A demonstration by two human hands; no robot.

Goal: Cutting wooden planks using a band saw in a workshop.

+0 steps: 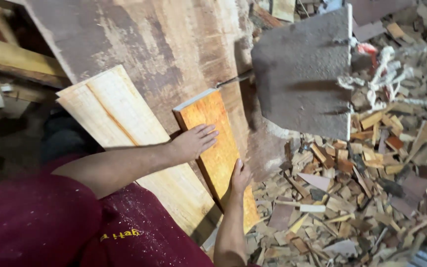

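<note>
**Two hands on an orange plank**

Scrap heap (362,198) of offcuts to the right; grey slab (305,69) tied with rope at far right; pale board (139,148) just left, big dark board (164,44) beyond. Plank (213,143) orange, smooth, narrow, at centre, long axis running near-right to far-left. Left hand (193,141) flat on its face, grip released; right hand (240,175) grasping its right edge.

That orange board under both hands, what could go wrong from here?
1. Splinters: the left hand lies flat on the orange board and the right hand grips its rough edge.
2. The board may slip sideways off the pale plank toward the heap of wood scraps.
3. The scraps could give poor footing, perhaps a trip.
</note>
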